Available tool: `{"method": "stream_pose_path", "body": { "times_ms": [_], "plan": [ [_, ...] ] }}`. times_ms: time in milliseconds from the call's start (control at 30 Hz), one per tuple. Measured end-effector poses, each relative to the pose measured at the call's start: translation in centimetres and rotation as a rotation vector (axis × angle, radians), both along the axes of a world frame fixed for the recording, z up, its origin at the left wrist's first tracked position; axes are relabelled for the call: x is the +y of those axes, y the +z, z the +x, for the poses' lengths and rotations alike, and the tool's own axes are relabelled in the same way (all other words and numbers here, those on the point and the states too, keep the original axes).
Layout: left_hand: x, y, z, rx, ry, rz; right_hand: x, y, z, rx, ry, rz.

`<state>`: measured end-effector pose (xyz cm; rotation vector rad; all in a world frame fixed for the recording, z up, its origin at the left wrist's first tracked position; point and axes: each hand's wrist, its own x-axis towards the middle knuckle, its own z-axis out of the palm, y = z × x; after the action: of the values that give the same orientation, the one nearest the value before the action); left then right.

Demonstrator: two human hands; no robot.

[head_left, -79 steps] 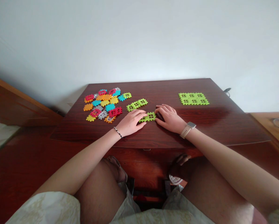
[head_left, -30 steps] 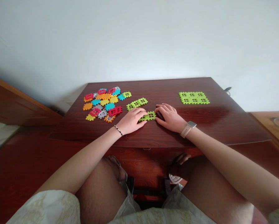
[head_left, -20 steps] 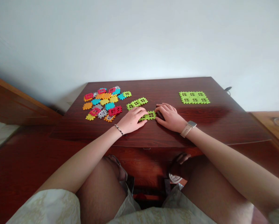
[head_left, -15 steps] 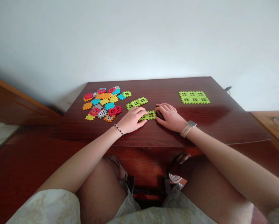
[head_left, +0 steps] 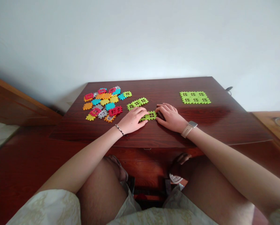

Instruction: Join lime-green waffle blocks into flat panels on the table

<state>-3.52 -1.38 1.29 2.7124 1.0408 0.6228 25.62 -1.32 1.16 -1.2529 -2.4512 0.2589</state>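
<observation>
Centrally, from the head view, a green waffle-block strip lies on the tabletop, long axis running left to right; left hand and right hand curl onto opposite ends, gripping it, equally near.

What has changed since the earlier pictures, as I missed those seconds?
Nothing visibly changed beyond a slight shift of the view. The left hand and right hand still sit at the ends of the green strip; the coloured tiles and green grid lie as before.
</observation>
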Motion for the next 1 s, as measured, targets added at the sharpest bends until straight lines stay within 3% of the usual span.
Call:
{"method": "stream_pose_path", "body": {
  "times_ms": [1000],
  "plan": [
    [0.09, -0.04, 0.14, 0.004, -0.001, 0.008, 0.08, -0.18, 0.04, -0.002, 0.001, 0.007]
  ]
}}
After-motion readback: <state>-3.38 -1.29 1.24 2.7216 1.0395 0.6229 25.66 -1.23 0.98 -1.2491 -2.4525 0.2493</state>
